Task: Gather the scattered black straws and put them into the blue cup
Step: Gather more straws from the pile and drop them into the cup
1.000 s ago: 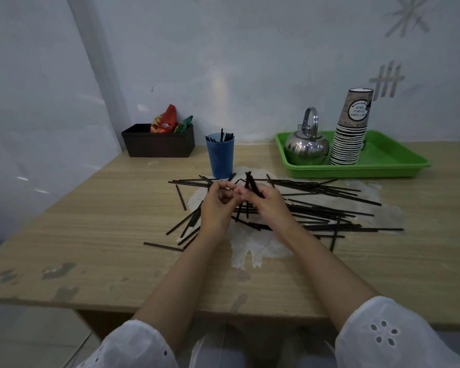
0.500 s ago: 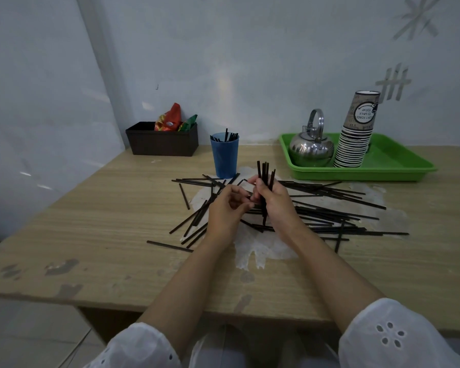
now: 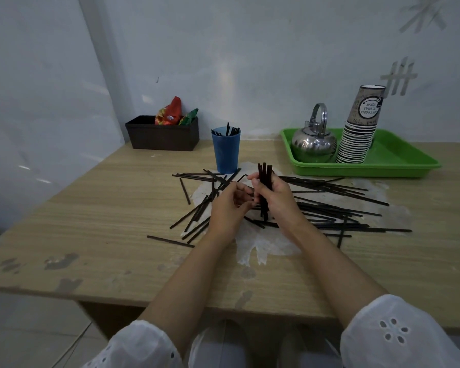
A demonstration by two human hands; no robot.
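Straw bundle (image 3: 264,179) upright over desk (image 3: 112,208) centre; blue cup (image 3: 226,155) toward far edge.
Right hand (image 3: 278,199) fingers clamp it; left hand (image 3: 227,209) fingers loosely curled, apparently empty. Risk: uneven ends snag rim, cup tips.

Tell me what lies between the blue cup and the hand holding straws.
Head view: loose black straws on a whitish patch, between blue cup and right hand gripping the straw bundle.

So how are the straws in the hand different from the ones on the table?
The held straws stand upright, bunched tight in the right hand; the loose straws lie flat, scattered across the table. Held straws are few, loose straws many. Both are thin and black.
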